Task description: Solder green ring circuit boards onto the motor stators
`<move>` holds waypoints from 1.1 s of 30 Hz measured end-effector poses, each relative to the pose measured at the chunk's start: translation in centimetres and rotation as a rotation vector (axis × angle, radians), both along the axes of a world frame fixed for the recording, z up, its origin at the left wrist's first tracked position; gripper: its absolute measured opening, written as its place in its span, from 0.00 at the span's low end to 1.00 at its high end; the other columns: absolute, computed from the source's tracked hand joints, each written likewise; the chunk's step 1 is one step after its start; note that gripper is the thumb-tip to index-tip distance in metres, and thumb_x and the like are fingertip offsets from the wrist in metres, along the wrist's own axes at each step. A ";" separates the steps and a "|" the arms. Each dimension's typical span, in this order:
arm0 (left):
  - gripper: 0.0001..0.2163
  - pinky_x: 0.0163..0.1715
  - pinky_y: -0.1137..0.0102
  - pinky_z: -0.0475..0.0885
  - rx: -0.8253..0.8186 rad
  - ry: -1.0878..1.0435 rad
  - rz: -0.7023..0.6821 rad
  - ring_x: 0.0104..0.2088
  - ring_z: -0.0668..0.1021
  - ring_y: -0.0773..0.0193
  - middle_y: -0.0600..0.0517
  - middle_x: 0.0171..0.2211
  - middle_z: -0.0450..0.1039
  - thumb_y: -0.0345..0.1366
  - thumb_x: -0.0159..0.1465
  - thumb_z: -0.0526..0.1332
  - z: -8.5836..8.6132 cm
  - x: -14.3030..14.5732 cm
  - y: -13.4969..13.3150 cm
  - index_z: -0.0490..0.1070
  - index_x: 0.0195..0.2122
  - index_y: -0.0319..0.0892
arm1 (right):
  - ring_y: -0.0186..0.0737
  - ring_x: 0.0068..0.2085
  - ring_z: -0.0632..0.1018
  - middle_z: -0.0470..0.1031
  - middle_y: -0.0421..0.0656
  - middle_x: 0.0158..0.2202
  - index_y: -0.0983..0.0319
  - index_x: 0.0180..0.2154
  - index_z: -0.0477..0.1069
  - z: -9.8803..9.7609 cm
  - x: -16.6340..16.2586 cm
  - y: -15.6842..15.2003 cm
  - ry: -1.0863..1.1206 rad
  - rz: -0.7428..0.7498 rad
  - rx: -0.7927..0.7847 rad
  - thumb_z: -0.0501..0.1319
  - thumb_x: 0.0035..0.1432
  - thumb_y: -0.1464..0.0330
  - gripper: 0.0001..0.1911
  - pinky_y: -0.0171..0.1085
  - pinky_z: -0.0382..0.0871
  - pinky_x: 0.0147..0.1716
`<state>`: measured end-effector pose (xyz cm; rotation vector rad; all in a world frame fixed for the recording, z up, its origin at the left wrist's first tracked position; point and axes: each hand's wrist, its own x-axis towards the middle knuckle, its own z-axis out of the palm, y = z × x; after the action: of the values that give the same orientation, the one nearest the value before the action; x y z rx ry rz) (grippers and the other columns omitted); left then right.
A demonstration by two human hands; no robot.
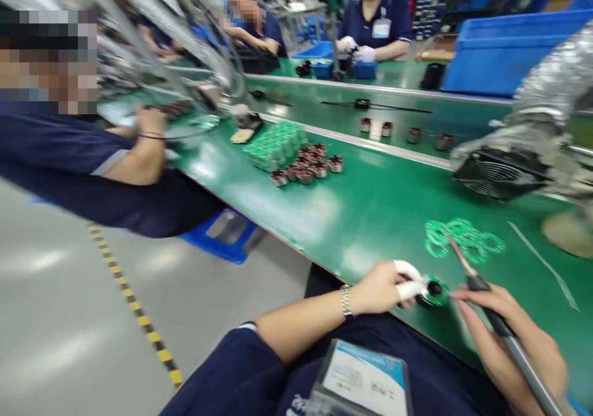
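Nearest the camera hangs a name badge (365,376), in front of the person's dark blue shirt. Past it, at the near edge of the green table (384,200), the left hand (377,286) pinches a small round part (441,294) with fingers in white covers. That part has a black middle with green around it. The right hand (532,326) grips what looks like a soldering iron (498,320). Its thin tip points at a heap of loose green rings (463,237), but it is hard to tell if they touch.

Work on the round part looks started and not finished, since it is held up with the tip well apart from it. The loose rings look unused, so more seems left to do. Close to the far edge, a bunch of metal parts (306,166) with copper-coloured tops stands beside a green block of packed pieces (275,144). Just past that edge, 4 more metal parts (414,135) stand in a row. Whether any of these are done is not clear.
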<state>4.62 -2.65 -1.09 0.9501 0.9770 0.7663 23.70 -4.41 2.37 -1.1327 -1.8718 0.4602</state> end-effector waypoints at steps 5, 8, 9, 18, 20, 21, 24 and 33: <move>0.14 0.25 0.74 0.70 0.040 0.055 -0.082 0.21 0.73 0.71 0.54 0.22 0.69 0.44 0.55 0.62 0.9 -0.8 0.3 0.66 0.31 0.37 | 0.40 0.33 0.76 0.74 0.42 0.28 0.59 0.45 0.69 2.7 1.0 -0.8 -0.020 0.095 -0.001 0.59 0.55 0.75 0.14 0.38 0.71 0.31; 0.12 0.27 0.73 0.70 0.045 0.065 -0.112 0.22 0.74 0.70 0.54 0.21 0.70 0.42 0.57 0.61 1.1 -0.8 0.4 0.66 0.31 0.37 | 0.40 0.31 0.74 0.74 0.44 0.29 0.60 0.46 0.69 3.1 2.1 -0.8 -0.017 0.163 -0.024 0.58 0.54 0.75 0.15 0.40 0.70 0.29; 0.12 0.27 0.73 0.69 0.046 0.072 -0.115 0.22 0.74 0.70 0.54 0.21 0.70 0.42 0.57 0.61 1.1 -0.8 0.4 0.65 0.32 0.37 | 0.40 0.30 0.74 0.74 0.44 0.29 0.61 0.44 0.71 3.1 2.3 -0.9 -0.010 0.173 -0.041 0.58 0.54 0.75 0.14 0.40 0.70 0.29; 0.10 0.29 0.71 0.69 0.062 0.094 -0.152 0.24 0.74 0.69 0.53 0.22 0.71 0.40 0.59 0.60 0.8 -1.0 0.4 0.65 0.32 0.38 | 0.37 0.28 0.72 0.72 0.44 0.26 0.63 0.39 0.73 3.0 1.9 -1.0 0.027 0.245 -0.141 0.57 0.53 0.78 0.12 0.38 0.68 0.26; 0.10 0.29 0.72 0.69 0.055 0.093 -0.148 0.23 0.74 0.69 0.53 0.22 0.71 0.40 0.58 0.60 0.9 -1.0 0.4 0.65 0.32 0.38 | 0.37 0.28 0.72 0.72 0.44 0.26 0.63 0.39 0.73 3.1 1.9 -0.9 0.023 0.252 -0.146 0.57 0.53 0.78 0.11 0.38 0.68 0.26; 0.10 0.29 0.72 0.69 0.053 0.093 -0.145 0.23 0.74 0.69 0.53 0.22 0.71 0.40 0.58 0.60 0.9 -1.0 0.4 0.65 0.32 0.38 | 0.37 0.28 0.72 0.72 0.44 0.26 0.63 0.39 0.73 3.1 1.8 -0.8 0.020 0.253 -0.147 0.57 0.53 0.77 0.11 0.38 0.68 0.26; 0.09 0.28 0.72 0.69 0.059 0.103 -0.139 0.23 0.74 0.69 0.54 0.22 0.70 0.40 0.59 0.59 1.1 -0.9 0.4 0.65 0.31 0.38 | 0.38 0.27 0.73 0.72 0.44 0.25 0.62 0.38 0.74 3.2 1.7 -0.7 0.008 0.250 -0.144 0.57 0.54 0.76 0.11 0.38 0.68 0.25; 0.09 0.28 0.72 0.69 0.052 0.117 -0.129 0.23 0.74 0.69 0.54 0.21 0.70 0.40 0.58 0.60 1.1 -0.9 0.4 0.65 0.31 0.38 | 0.39 0.28 0.73 0.72 0.44 0.25 0.62 0.39 0.74 3.8 2.2 -0.6 0.021 0.253 -0.113 0.57 0.53 0.77 0.12 0.39 0.68 0.26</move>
<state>3.76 -2.23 0.04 1.1021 0.9910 0.6354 25.88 -5.04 6.22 -0.9625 -2.0008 0.7249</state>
